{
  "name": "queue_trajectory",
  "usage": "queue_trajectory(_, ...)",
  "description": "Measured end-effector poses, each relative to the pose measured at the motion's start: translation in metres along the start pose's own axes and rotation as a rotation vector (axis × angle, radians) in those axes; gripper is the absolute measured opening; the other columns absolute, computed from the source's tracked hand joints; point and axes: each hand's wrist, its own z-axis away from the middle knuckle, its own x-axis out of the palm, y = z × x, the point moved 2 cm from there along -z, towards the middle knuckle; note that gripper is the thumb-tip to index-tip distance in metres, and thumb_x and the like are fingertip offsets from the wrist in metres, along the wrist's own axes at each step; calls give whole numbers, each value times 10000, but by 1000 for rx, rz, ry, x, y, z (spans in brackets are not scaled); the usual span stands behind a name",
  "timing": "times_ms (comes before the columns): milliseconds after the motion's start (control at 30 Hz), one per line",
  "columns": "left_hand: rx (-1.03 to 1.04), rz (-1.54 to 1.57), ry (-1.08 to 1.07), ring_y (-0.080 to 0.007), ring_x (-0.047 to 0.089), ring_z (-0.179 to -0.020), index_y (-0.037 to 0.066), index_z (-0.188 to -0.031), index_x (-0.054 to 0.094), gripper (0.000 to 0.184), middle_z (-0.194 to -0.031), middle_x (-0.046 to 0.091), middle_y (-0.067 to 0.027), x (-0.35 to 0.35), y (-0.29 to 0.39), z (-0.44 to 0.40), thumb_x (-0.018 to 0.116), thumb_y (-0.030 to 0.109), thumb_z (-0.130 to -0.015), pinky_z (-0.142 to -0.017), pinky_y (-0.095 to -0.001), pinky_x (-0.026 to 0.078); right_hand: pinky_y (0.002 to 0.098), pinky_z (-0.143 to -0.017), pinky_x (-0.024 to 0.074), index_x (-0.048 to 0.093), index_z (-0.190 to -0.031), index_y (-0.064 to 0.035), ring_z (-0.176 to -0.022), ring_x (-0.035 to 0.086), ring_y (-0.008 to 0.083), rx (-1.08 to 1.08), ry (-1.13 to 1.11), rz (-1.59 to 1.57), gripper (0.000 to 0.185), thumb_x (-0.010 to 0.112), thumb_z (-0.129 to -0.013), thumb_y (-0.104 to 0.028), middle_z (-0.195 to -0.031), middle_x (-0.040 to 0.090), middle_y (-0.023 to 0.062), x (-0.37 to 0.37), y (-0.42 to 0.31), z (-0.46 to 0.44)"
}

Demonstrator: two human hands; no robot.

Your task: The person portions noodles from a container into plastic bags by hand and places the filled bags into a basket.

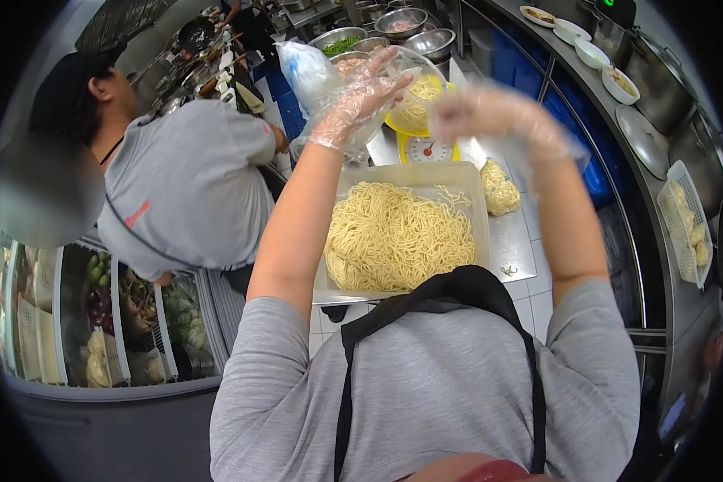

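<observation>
My left hand [363, 98], in a clear plastic glove, is beside the scale, its fingers against the edge of a clear plastic bag [422, 61]. Yellow noodles [418, 103] show in a yellow bowl [403, 124] on a yellow dial scale [428, 151]. Just right of the bowl, my gloved right hand [478, 114] is smeared by motion, so its fingers and anything in them cannot be made out. Nearer to me, a translucent tub [482, 210] holds a big heap of yellow noodles [398, 237]. A bag of noodles [500, 189] lies to the tub's right.
A person in a grey shirt [189, 181] stands close on my left, by a glass-topped chiller with vegetables [186, 313]. Metal bowls [430, 44] and a white plastic bag [307, 71] are at the back. A right-hand shelf bears dishes [593, 55] and a white basket [683, 225].
</observation>
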Motion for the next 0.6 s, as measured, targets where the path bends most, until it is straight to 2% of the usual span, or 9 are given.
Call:
queue_trajectory(33, -3, -4, -4, -127, 566, -805, 93, -1384, 355, 663, -1351, 427, -112, 1, 0, 2, 678, 262, -831, -652, -247, 499, 311, -741, 475, 631, -876, -67, -746, 579, 147, 270, -180, 501, 280, 640, -807, -338, -789, 609, 23, 10, 13, 6)
queue_trajectory(67, 38, -29, 1, -128, 564, -797, 114, -1379, 372, 647, -1345, 431, -112, 2, 1, 4, 678, 272, -831, -647, -246, 499, 309, -733, 478, 640, -884, -80, -751, 595, 166, 322, -148, 421, 314, 648, -792, -380, -812, 636, 46, 28, 55, 21)
queue_trajectory(100, 82, -52, 7, -129, 563, -789, 136, -1374, 388, 632, -1340, 435, -111, 3, 1, 4, 678, 281, -831, -643, -245, 500, 341, -810, 473, 630, -1000, -101, -881, 612, 220, 467, -312, 759, 319, 638, -809, -355, -945, 653, 104, 50, 58, 25)
queue_trajectory(167, 131, -196, -23, -159, 569, -859, 156, -1366, 405, 618, -1342, 430, -124, -1, -5, -1, 676, 297, -829, -698, -267, 508, 366, -940, 419, 547, -1193, -86, -1094, 544, 282, 574, -247, 705, 464, 657, -803, -312, -1156, 585, 165, 88, 86, 47)
queue_trajectory(233, 174, -341, -50, -190, 576, -929, 177, -1358, 422, 603, -1344, 425, -136, 0, 3, 3, 675, 313, -827, -754, -289, 516, 368, -986, 378, 487, -1255, -72, -1161, 489, 292, 547, -240, 673, 547, 665, -797, -315, -1226, 534, 174, 113, 105, 56)
queue_trajectory(300, 203, -679, -1, -260, 500, -1140, 209, -1338, 453, 572, -1363, 404, -149, 4, 13, 12, 669, 338, -824, -900, -356, 479, 370, -1032, 337, 428, -1317, -58, -1228, 435, 301, 519, -232, 635, 635, 672, -792, -318, -1296, 482, 182, 119, 116, 61)
queue_trajectory(400, 188, -620, -25, -280, 386, -1267, 240, -1325, 469, 561, -1374, 393, -154, 6, 14, 12, 671, 359, -815, -986, -399, 416, 360, -1043, 324, 385, -1341, -26, -1238, 421, 315, 438, -228, 608, 698, 679, -784, -325, -1323, 450, 193, 117, 117, 65)
queue_trajectory(533, 189, -612, 1, -267, 388, -1267, 221, -1326, 469, 576, -1365, 406, -155, 8, 7, 7, 679, 360, -808, -986, -393, 418, 371, -1038, 329, 412, -1320, -22, -1229, 429, 317, 359, -84, 587, 646, 676, -789, -280, -1317, 451, 203, 120, 113, 79)
queue_trajectory(600, 280, -663, 45, -232, 518, -1118, 165, -1336, 452, 604, -1272, 483, -154, 8, 2, 2, 682, 350, -809, -897, -354, 478, 377, -1037, 331, 422, -1312, -19, -1229, 430, 318, 305, -23, 584, 627, 668, -795, -275, -1320, 448, 203, 121, 115, 84)
